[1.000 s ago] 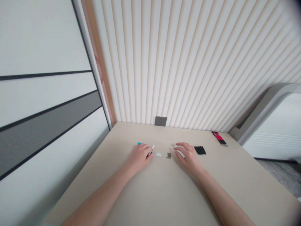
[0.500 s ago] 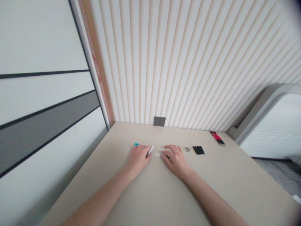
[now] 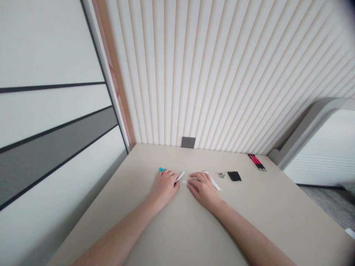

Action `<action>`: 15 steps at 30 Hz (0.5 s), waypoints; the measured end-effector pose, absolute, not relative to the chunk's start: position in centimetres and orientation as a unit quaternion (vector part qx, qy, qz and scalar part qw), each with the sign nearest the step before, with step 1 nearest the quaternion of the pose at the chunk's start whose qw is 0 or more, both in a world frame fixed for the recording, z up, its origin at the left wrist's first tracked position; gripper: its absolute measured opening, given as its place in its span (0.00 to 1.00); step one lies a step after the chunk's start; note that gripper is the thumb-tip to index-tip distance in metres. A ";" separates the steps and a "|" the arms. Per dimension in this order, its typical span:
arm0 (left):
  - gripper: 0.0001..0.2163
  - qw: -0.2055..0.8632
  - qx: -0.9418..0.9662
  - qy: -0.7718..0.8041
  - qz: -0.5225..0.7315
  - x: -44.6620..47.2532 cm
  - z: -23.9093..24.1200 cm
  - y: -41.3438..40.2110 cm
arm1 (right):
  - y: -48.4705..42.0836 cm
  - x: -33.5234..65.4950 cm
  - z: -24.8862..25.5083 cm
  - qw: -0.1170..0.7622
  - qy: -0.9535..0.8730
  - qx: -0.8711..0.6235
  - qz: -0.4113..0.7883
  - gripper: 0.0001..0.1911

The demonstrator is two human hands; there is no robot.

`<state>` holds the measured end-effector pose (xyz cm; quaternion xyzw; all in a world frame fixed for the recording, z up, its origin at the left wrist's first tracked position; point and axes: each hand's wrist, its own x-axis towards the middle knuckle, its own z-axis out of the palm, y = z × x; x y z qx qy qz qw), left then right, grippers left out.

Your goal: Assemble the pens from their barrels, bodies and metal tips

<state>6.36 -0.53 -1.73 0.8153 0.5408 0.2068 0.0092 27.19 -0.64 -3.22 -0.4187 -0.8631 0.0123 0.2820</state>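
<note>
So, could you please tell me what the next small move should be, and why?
Probably the right hand should pinch one of the small white pieces: its fingertips are right beside them, while the left hand holds a white tube.

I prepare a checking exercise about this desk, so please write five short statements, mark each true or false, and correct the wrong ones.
1. The left hand holds a slim white stick. True.
2. The short black cylinders lie left of the left hand. False: the short black cylinders lie right of the right hand.
3. Small grey metallic-looking pieces lie between the right hand and the cylinders. True.
4. The flat square wall socket is white. False: the wall socket is dark grey.
5. The slim pink-and-black pens lie beyond the cylinders, farther right. True.
</note>
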 end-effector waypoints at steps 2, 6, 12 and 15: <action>0.05 0.019 0.809 0.541 0.229 6.3 -1.6 -0.6 | -0.7 27.4 -3.2 0.286 -0.867 -0.408 0.015 0.09; 0.07 0.053 0.809 0.519 0.273 6.3 -1.2 -0.8 | -1.0 28.0 -2.9 0.287 -0.876 -0.387 0.020 0.09; 0.04 0.083 0.832 0.472 0.278 6.5 -1.0 -0.9 | -1.2 28.9 -2.2 0.350 -0.846 -0.393 0.085 0.11; 0.04 0.082 0.850 0.451 0.262 6.6 -0.9 -1.0 | -1.3 29.4 -2.0 0.406 -0.817 -0.391 0.121 0.12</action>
